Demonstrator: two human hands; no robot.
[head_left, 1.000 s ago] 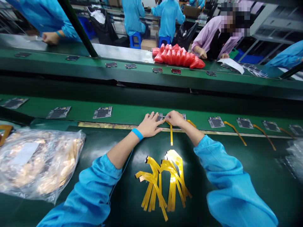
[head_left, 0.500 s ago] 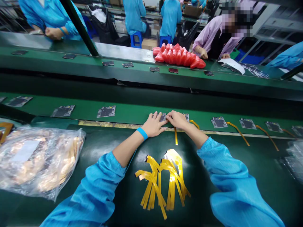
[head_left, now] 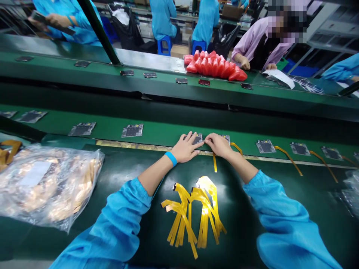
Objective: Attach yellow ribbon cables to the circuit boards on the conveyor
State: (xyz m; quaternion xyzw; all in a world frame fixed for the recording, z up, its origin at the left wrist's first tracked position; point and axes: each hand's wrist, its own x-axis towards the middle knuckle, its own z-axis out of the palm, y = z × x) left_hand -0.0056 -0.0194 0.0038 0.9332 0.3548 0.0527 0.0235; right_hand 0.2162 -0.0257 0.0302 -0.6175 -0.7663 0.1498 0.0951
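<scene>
Two bare hands, left hand flat and right hand pinching, press a yellow flex cable onto a circuit board on the green conveyor belt, seemingly mid-attachment; seating the connector needs firm, aligned pressure.

Beyond the near green conveyor belt runs a second green belt; behind that, blue stools stand on the floor beside black bin bags, with grey shelving to the right
</scene>
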